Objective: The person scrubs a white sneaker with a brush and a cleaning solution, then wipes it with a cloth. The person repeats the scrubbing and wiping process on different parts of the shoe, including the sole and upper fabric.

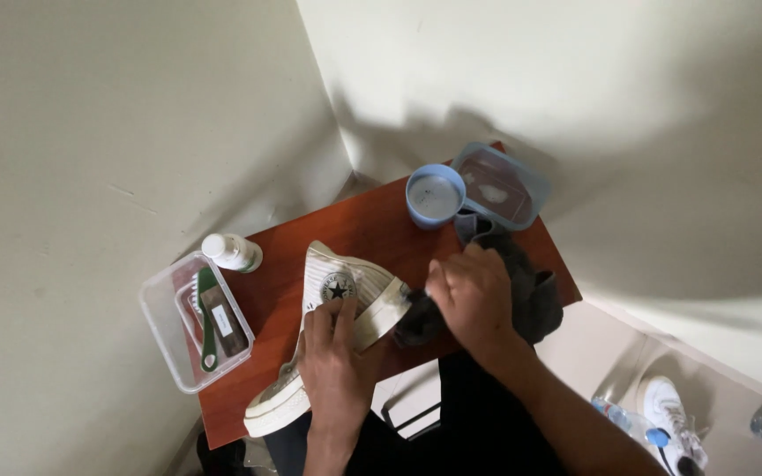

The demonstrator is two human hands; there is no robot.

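Observation:
A white high-top sneaker lies on its side on a small reddish-brown wooden table. My left hand presses down on the shoe's ankle part and holds it still. My right hand grips a dark grey cloth and pushes a bunched part of it against the shoe's toe end. The rest of the cloth trails over the table's right side.
A blue cup and a clear blue-tinted tub stand at the table's far end. A white bottle and a clear box holding a green-handled brush sit on the left. Another white shoe lies on the floor at right.

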